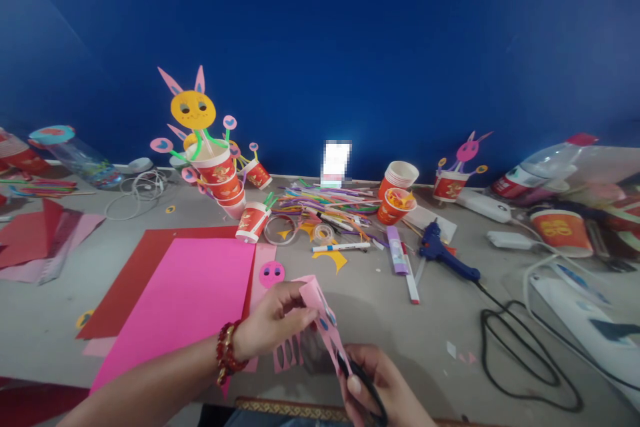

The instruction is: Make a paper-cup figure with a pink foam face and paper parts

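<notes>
My left hand [280,317], with a red bead bracelet at the wrist, pinches a strip of light pink paper [320,307] marked with small blue shapes. My right hand [373,383] is closed round black-handled scissors [367,383], whose blades meet the lower part of the strip. Under my left forearm lies a bright pink sheet [185,287] on top of a red sheet [150,253]. Just beyond my left hand rests a magenta paper circle with eyes [272,273]. Another pink paper piece with cut-outs [289,353] lies below that hand.
Decorated paper cups with a yellow rabbit face [193,109] stand back left. Pipe cleaners [330,200] are heaped in the middle. A blue glue gun [447,253] with a looped black cord, a purple glue stick [397,250] and a white power strip [585,320] lie to the right.
</notes>
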### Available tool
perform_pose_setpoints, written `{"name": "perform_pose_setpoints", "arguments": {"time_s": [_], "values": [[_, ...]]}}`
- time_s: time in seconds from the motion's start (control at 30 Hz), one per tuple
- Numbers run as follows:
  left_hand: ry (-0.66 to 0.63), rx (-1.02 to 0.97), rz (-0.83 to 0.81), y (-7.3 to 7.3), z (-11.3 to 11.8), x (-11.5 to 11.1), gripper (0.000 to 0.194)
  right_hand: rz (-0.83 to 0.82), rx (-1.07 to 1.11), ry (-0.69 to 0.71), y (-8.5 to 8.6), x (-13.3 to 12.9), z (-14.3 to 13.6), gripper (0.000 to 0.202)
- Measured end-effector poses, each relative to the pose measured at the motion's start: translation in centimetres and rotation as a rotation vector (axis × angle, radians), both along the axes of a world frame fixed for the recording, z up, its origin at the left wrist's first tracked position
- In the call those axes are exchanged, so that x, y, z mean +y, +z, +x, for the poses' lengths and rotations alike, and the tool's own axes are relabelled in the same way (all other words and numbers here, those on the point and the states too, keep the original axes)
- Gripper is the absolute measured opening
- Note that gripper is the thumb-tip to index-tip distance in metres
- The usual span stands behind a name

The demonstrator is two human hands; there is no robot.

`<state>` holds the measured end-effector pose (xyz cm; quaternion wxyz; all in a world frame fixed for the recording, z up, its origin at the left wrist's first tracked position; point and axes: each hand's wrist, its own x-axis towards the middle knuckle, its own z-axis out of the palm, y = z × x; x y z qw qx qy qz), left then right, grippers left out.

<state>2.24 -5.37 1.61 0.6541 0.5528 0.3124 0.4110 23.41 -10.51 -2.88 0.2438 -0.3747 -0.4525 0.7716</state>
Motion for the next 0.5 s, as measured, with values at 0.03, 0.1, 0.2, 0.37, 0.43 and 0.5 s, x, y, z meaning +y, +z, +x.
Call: {"name": "perform_pose_setpoints", "arguments": {"time_s": [0.03, 0.1, 0.2, 0.37, 0.43, 0.5], "values": [[-0.001, 0.009, 0.013, -0.02, -0.01, -0.01, 0.025, 0.000, -0.004, -0.001, -0.01, 0.00, -0.01, 0.065], [0.001, 0.027, 0.035, -0.04, -0.05, -0.02, 0.025, 0.003, -0.004, -0.005, 0.00, 0.00, 0.01, 0.065], [-0.002, 0.041, 0.050, 0.00, -0.11, -0.01, 0.025, 0.008, 0.009, -0.001, 0.07, 0.00, 0.09, 0.064], [-0.010, 0.043, 0.039, 0.03, -0.18, 0.07, 0.026, 0.027, 0.003, 0.004, -0.21, 0.07, 0.20, 0.064], [-0.007, 0.046, 0.039, 0.03, -0.20, 0.11, 0.026, 0.032, 0.009, 0.012, -0.51, 0.07, 0.22, 0.064], [-0.010, 0.050, 0.040, 0.03, -0.21, 0.14, 0.027, 0.030, 0.010, 0.016, -0.71, 0.06, 0.21, 0.063]]}}
